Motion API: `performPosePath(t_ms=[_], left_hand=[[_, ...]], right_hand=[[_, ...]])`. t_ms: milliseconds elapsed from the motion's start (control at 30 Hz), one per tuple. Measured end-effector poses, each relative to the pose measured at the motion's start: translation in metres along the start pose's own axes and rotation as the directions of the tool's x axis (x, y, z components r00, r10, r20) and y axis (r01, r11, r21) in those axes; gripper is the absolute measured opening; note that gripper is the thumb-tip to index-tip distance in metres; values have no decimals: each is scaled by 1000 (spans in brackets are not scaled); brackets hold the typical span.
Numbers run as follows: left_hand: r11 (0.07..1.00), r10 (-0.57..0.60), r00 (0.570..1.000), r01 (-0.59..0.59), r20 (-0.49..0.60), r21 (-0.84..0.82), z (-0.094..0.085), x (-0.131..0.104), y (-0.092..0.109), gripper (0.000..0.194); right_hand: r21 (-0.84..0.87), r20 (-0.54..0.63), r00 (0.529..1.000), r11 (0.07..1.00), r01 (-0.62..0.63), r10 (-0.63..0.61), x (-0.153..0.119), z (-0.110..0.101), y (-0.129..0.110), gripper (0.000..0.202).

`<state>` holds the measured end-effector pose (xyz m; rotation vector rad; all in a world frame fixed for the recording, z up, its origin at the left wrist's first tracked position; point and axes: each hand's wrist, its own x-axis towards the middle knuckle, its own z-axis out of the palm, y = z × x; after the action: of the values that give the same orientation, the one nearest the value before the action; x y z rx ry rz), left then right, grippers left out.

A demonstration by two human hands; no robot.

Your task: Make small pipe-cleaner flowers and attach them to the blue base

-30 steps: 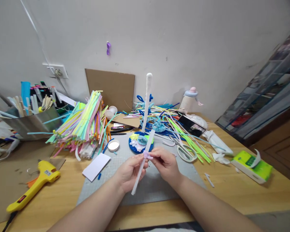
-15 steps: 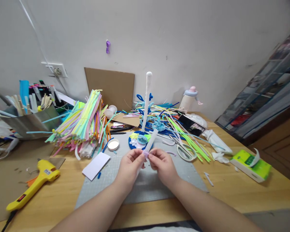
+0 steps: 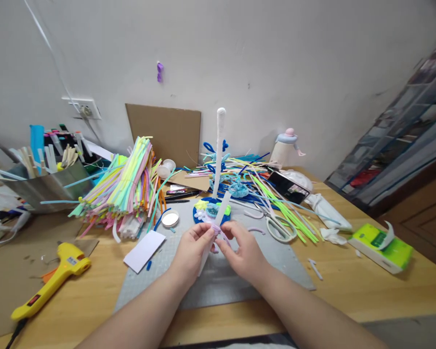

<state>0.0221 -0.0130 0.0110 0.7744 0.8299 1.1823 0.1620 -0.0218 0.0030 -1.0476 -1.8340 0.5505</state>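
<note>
Head view: two bare hands over the mat (image 3: 240,293), which lies on the counter (image 3: 349,298).
Strip (image 3: 223,208): white, flat, tilted, held above the mat's middle; upper end leans away and to the right, lower end shows under the left hand.
Stem (image 3: 216,229): lilac, crosses the strip at the left fingertips, above the mat; loose end points to the right hand.
Left hand (image 3: 194,248): thumb and fingers pinched on strip and stem together.
Right hand (image 3: 244,249): fingertips at the stem's loose end; cannot tell if they grip it.
Disc (image 3: 197,216): blue, with yellow, green and pale pieces on it, at the mat's far part, partly behind the strip.
Rod (image 3: 218,155): white, upright, at the disc's back side, by the mat's far edge.
Lid (image 3: 170,219): on the mat, far left.
Card (image 3: 144,251): white, across the mat's left edge.
Scissors (image 3: 270,219): mat's right edge.
Glue gun (image 3: 53,279): yellow, left of the mat.
Bundle (image 3: 131,182): multicoloured stems, beyond the mat's far left corner.
Phone (image 3: 288,187): beyond the mat's far right corner.
Pack (image 3: 366,242): green, right of the mat, well apart.
</note>
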Motion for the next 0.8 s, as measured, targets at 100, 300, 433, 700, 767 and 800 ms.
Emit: performPosePath(t_ms=[100,300,433,700,767,800], left_hand=[[1000,-14,1000,14,3,20,0,-1,-1,25],[1000,11,998,-12,55,7,1,-2,0,23],[963,191,981,-193,27,188,1,-5,10,20],[916,153,986,-164,60,365,-4,-1,11,24],[898,156,983,-181,95,401,-4,-1,8,24],[886,148,982,-185,118,426,-4,-1,7,24]], right_hand=[[-147,16,999,988,46,-45,-2,-1,1,13],[235,144,982,960,-153,121,4,-6,-3,21],[553,478,847,670,-496,232,16,-9,-1,29],[565,479,837,637,-525,264,32,-24,2,29],[544,521,814,634,-550,258,30,-20,3,28],[553,516,813,619,-557,271,28,-17,5,28]])
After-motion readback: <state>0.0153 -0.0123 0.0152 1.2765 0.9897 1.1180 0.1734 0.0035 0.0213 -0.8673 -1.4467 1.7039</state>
